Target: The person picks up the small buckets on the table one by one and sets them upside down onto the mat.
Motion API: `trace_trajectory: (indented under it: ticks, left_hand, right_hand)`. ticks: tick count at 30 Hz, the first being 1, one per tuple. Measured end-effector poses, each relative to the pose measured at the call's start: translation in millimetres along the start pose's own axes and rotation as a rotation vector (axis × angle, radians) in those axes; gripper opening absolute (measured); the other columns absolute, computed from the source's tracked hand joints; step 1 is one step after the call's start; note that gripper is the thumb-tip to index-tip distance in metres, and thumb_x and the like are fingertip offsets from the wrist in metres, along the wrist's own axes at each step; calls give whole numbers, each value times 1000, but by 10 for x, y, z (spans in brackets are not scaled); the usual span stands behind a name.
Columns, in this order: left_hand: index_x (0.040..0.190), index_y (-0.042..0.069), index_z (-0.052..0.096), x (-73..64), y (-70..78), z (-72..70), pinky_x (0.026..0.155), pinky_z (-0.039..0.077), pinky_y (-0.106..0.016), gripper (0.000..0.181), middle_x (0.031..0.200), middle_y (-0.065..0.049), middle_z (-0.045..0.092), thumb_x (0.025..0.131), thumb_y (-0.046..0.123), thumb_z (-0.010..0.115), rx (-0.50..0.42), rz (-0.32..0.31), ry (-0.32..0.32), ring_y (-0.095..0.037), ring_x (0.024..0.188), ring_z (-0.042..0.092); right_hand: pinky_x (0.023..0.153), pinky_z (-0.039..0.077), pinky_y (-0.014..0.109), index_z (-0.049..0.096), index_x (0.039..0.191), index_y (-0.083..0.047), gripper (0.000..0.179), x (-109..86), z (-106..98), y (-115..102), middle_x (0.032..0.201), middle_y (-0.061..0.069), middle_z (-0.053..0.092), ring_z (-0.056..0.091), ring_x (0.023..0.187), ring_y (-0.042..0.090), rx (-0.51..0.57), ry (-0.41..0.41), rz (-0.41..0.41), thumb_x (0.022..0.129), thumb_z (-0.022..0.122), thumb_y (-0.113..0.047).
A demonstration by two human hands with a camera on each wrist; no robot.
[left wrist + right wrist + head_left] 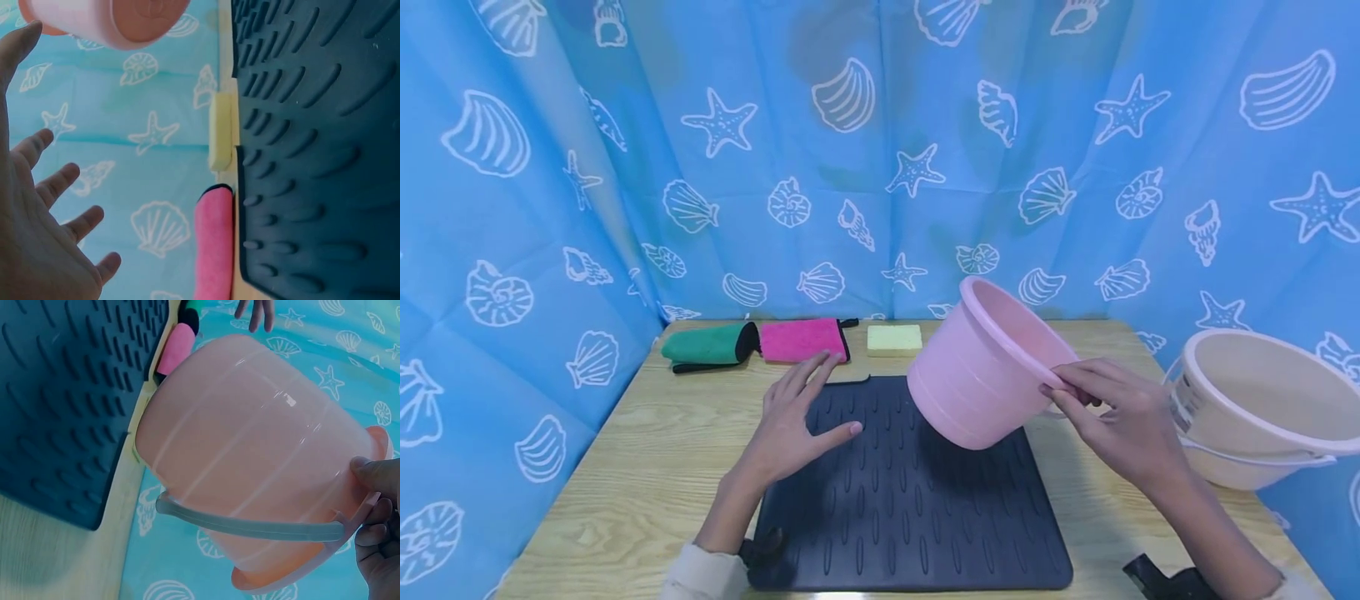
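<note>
A pink bucket (970, 375) hangs tilted above the dark ribbed mat (880, 517), its mouth leaning toward the right. My right hand (1120, 417) pinches its rim between thumb and fingers. In the right wrist view the bucket (250, 437) shows its side, with a pale handle (250, 526) hanging along it. My left hand (797, 425) is spread over the mat's left part, fingers apart, touching nothing. From the left wrist, the bucket's underside (147, 15) shows beyond that hand's thumb.
Along the back lie a rolled green cloth (703, 346), a pink cloth (801, 340) and a yellow sponge (893, 340). A cream bucket (1217, 408) with a handle stands at the right. A blue shell-patterned curtain (850, 167) surrounds the wooden table (617, 492).
</note>
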State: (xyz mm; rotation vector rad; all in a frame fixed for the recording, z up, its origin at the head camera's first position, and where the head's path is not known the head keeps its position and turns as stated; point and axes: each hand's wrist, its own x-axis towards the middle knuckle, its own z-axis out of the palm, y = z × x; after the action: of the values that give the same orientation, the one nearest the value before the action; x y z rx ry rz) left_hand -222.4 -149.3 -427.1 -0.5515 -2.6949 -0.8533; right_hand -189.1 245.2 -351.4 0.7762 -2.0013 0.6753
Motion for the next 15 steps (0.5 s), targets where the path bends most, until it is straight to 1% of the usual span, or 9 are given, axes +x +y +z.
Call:
trace_trajectory:
  ticks: [2,4,5,6,7,9,11,15]
  left_hand:
    - [160,40,17,19,12,22,112,8,-68,95,165,2,19,82,69,63,-13,-2,2,-26,150,15]
    - [160,39,18,35,19,41,112,7,-68,95,165,3,19,82,68,64,-21,-5,8,-25,150,15]
    - [160,38,19,42,23,50,112,7,-68,95,165,3,19,82,68,64,-26,-5,12,-25,150,15]
    - [160,37,20,49,25,60,112,7,-68,95,165,4,19,82,68,64,-31,-5,15,-25,150,16]
    - [160,37,21,57,28,70,112,7,-68,95,165,4,19,82,67,64,-38,-4,17,-25,150,16]
    - [160,37,20,70,32,93,112,7,-68,95,165,5,18,82,68,64,-50,-3,14,-24,150,15]
    - [160,36,21,74,33,115,112,8,-68,94,165,3,19,82,67,64,-68,3,13,-24,150,15]
    - [160,36,22,61,33,130,112,7,-68,94,165,4,19,82,64,66,-98,1,16,-24,150,16]
  right_hand:
    - [57,41,13,79,94,-1,40,-6,15,2,84,3,72,52,66,5,14,1,10,96,68,-39]
    - [58,41,13,79,95,-2,23,-5,33,-6,85,2,72,52,67,4,16,0,24,88,78,-24]
    - [58,41,14,79,96,-2,20,-2,43,-12,86,2,72,52,68,4,21,0,32,82,82,-15]
    - [58,41,14,79,96,-2,22,1,54,-21,86,2,72,52,69,4,25,-2,40,76,84,-7]
    - [58,41,13,79,97,-2,28,7,65,-31,86,2,72,52,69,4,30,-1,48,70,85,0]
    - [58,40,14,79,96,-3,35,18,94,-51,86,1,72,51,69,4,36,4,59,63,86,6]
    - [58,40,14,79,96,-3,36,25,131,-71,86,0,71,51,68,4,54,11,67,63,87,7]
    - [56,38,13,79,95,-5,33,35,220,-123,84,-2,70,51,66,5,88,18,77,64,87,7]
